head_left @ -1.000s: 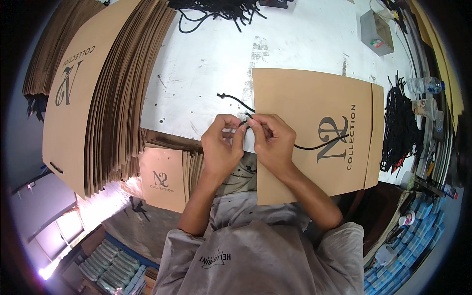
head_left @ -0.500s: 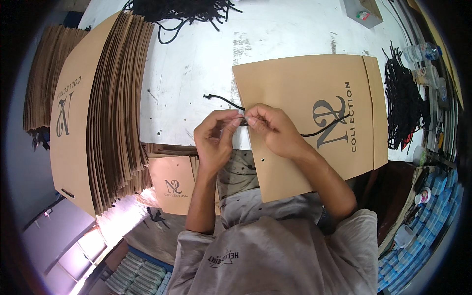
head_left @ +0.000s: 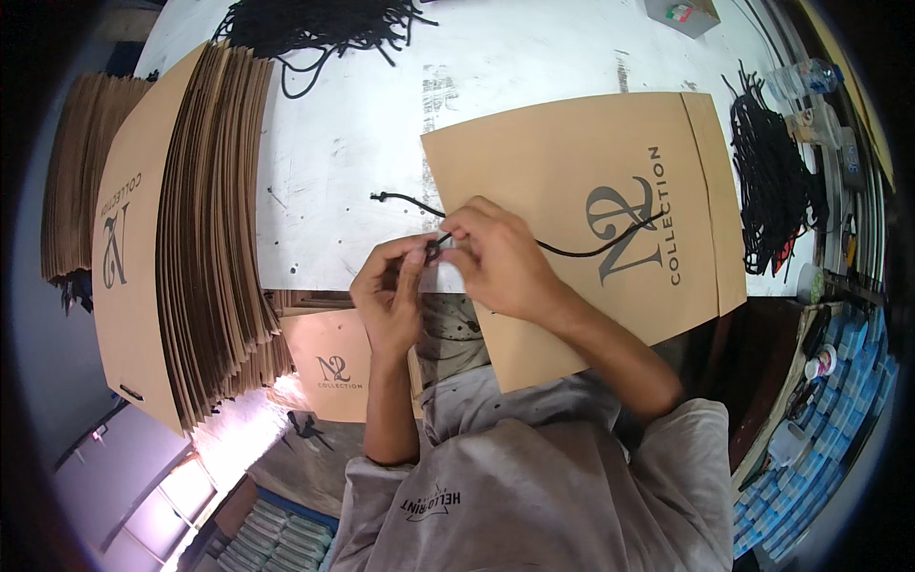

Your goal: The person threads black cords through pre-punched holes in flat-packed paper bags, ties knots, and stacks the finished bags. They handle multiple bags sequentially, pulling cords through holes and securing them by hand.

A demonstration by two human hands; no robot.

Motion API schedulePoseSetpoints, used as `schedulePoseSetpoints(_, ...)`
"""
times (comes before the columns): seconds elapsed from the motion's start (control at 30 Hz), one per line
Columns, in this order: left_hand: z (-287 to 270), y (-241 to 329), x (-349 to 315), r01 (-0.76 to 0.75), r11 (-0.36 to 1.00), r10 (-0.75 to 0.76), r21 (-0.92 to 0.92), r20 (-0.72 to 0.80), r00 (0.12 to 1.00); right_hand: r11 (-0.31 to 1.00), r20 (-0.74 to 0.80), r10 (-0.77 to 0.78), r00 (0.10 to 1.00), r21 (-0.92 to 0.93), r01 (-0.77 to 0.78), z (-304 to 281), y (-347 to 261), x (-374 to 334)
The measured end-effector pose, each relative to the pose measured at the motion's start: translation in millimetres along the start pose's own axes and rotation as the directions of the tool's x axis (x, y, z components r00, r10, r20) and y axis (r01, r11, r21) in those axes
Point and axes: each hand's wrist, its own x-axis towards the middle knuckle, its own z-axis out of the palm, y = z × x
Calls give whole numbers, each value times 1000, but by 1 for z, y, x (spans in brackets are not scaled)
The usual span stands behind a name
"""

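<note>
A flat brown paper bag with dark print lies over the table's front edge, partly under my right forearm. One black cord runs across it; its knotted end lies on the white tabletop to the left. At the bag's left edge my left hand pinches a small loop of this cord between thumb and fingertips. My right hand is closed just beside it, fingertips on the cord above the loop. The fingers hide part of the loop, so its exact form cannot be made out.
A thick row of brown paper bags stands at the left, another stack behind it. Bundles of black cord lie at the far edge and right. More bags sit below the table. A plastic bottle lies far right.
My right hand has turned and drawn slightly up from the left fingertips, with a short stretch of cord showing between them. The whole view has shifted a little.
</note>
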Motion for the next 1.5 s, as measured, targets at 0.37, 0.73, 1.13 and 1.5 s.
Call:
schedulePoseSetpoints(0.37, -11, 5, 3, -79, 996, 87, 38, -279, 956, 991, 43, -132, 990, -16, 132, -22, -1, 0)
schedulePoseSetpoints(0.73, 8, -9, -68, 145, 959, -155, 243, 19, 988, 851, -255, 309, 916, -357, -386, -150, 43, -103)
schedulePoseSetpoints(1.13, 25, -14, -58, 297, 955, -292, -26, 113, 950, 880, -342, 450, 825, 325, -346, -128, 46, -112)
schedulePoseSetpoints(1.5, 14, -7, -40, 379, 894, -297, -239, 318, 901, 964, -220, -36, 975, 250, 92, -31, 17, -93)
